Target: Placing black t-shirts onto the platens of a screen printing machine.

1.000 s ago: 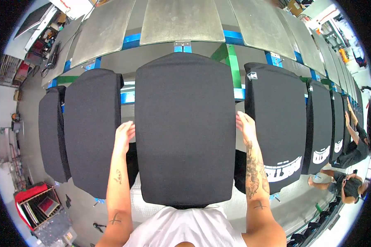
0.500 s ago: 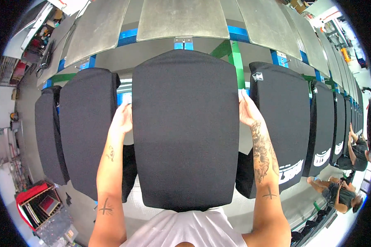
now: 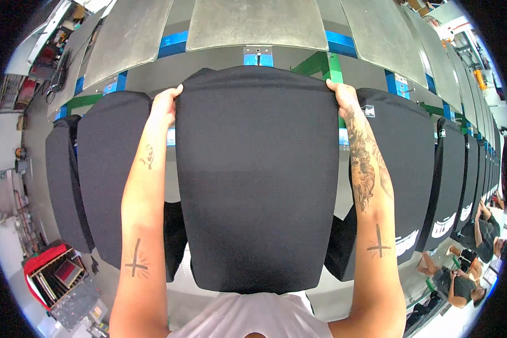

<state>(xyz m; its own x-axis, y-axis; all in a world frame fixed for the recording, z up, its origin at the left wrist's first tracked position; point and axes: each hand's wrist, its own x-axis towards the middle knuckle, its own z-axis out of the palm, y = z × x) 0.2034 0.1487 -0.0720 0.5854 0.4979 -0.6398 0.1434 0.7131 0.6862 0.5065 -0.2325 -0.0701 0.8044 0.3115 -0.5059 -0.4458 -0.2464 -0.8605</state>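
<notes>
A black shirt (image 3: 257,180) is stretched over a board directly in front of me, its sleeves hanging down at either side near my body. At its far left corner my left hand (image 3: 166,104) is closed on the fabric, thumb along the edge and the other fingers mostly hidden. My right hand (image 3: 343,94) grips the far right corner in the same way. The cloth lies mostly smooth, with a slight fold along the far edge. No print shows on this shirt.
Another black shirt on a board (image 3: 114,174) stands to the left. To the right, a printed black shirt (image 3: 403,169) heads a row of several more. Bare metal boards (image 3: 256,22) line the far side, above blue and green frame bars (image 3: 335,70). People (image 3: 459,284) are at the far right.
Both hands have slid away from me along the sides of the shirt, from about its upper third to its far corners, and now grip there. The far edge has bunched slightly.
</notes>
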